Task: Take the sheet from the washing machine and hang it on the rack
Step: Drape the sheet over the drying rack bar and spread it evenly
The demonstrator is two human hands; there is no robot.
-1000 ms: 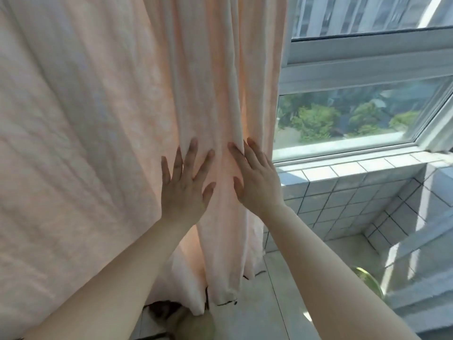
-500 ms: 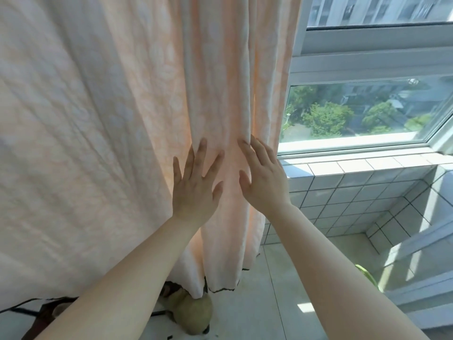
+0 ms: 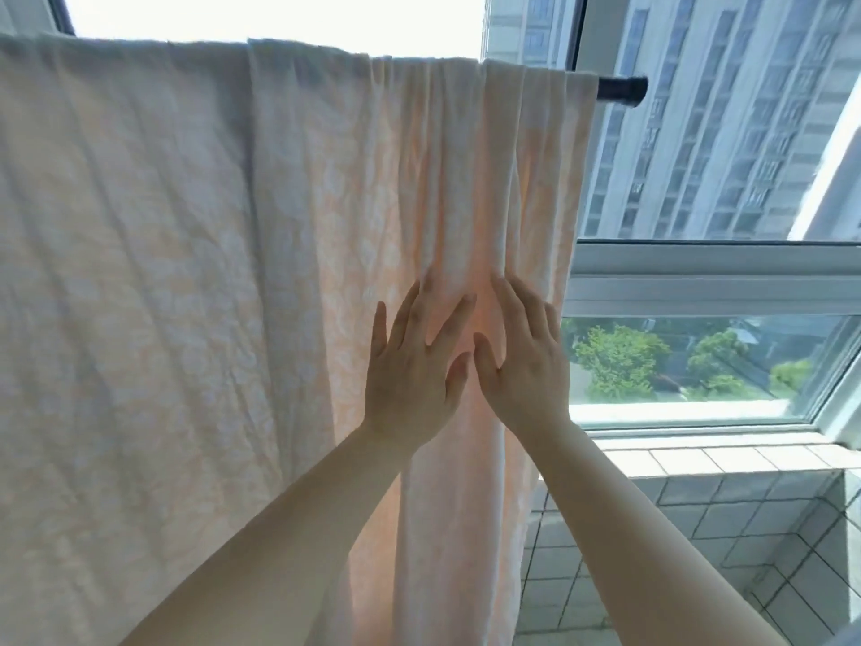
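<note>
The sheet, pale peach with a faint white pattern, hangs draped over the rod of the rack and falls past the bottom of the frame. Its left portion lies fairly flat with creases; its right portion, toward 1 o'clock, is gathered into vertical folds. Only the dark end of the rod shows, projecting just past the sheet's right edge at 2 o'clock.

The left hand lies flat against the gathered folds at centre frame, fingers straight and spread, grasping nothing. The right hand lies just beside it at 3 o'clock, also flat on the cloth with fingers extended, thumbs nearly meeting; it grasps nothing.

A window occupies the right side, with trees and a high-rise building beyond it. A tiled ledge and tiled wall sit below at 4 o'clock.
</note>
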